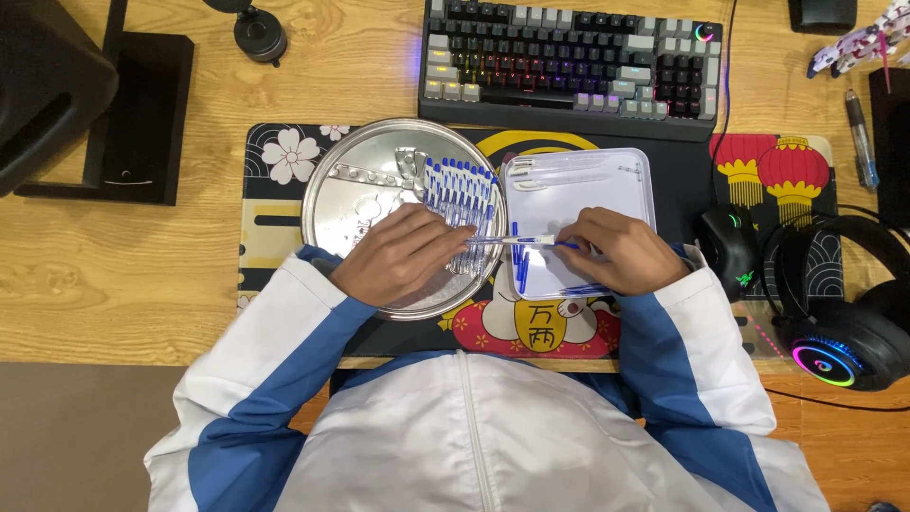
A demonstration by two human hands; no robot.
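- Head view, looking straight down: a slim clear pen (517, 241) with blue ends lies level between the two hands, spanning the gap where the round metal tray (334, 204) meets the white rectangular tray (645, 190).
- It looks light, thin and stiff, with a smooth barrel that I judge slippery; a pinch near each end seems the safest hold, since the middle could flex or roll.
- The left hand (398, 254) is curled, its fingertips closed on the pen's left end, resting over the round tray.
- The right hand (616, 251) is also curled, its fingers pinching the blue right end above the white tray.
- A row of similar blue-capped pens (460, 185) lies side by side on the round tray, just beyond the left hand.
- Loose blue caps (520, 267) and clear tubes (569, 171) lie on the white tray.
- A keyboard (569, 57) sits beyond, with a mouse (728, 248) and headphones (844, 322) on the right.
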